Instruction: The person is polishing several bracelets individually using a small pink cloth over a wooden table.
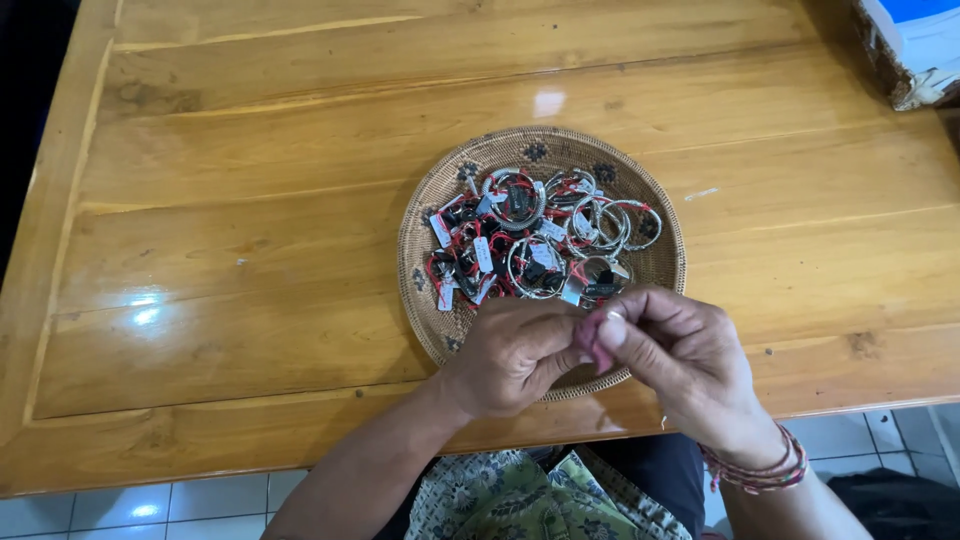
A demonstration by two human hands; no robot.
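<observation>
A round woven basket tray (430,215) lies on a wooden table (250,230) and holds several silver bracelets (545,235) with red strings and small white tags. My left hand (510,355) and my right hand (680,355) meet over the tray's near rim. Between their fingertips they pinch a small pink cloth (593,340), which seems to wrap a small silver piece; most of that piece is hidden. My right wrist wears red and pink cord bracelets (760,470).
A box with a blue and white top (915,45) stands at the table's far right corner. White floor tiles (150,510) show below the table's near edge. A green patterned fabric (500,500) covers my lap.
</observation>
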